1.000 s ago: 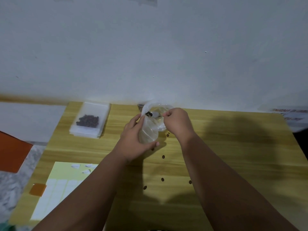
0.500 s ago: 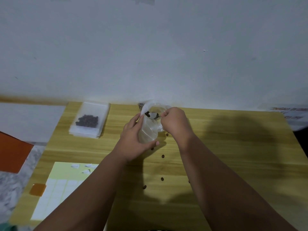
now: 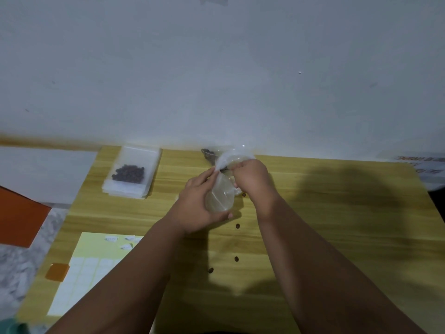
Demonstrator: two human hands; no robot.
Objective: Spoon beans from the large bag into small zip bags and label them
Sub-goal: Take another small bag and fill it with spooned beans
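My left hand (image 3: 195, 208) grips a small clear zip bag (image 3: 220, 197) upright above the wooden table (image 3: 337, 213). My right hand (image 3: 252, 177) is curled round a spoon (image 3: 226, 168), whose dark tip with beans sits at the small bag's open mouth; the handle is mostly hidden. The large bag (image 3: 212, 153) with dark beans lies just behind, against the wall, partly covered by the small bag. A filled zip bag of beans (image 3: 130, 173) lies on a stack of flat bags at the back left. A label sheet (image 3: 81, 271) lies at the front left.
Several loose beans (image 3: 238, 226) are scattered on the table under and in front of my hands. An orange sheet (image 3: 19, 220) and a small orange tag (image 3: 57, 272) lie at the left edge. The white wall stands right behind the table.
Both hands stayed at the small bag. The right hand has tipped slightly left, bringing the spoon tip closer into the bag's mouth.
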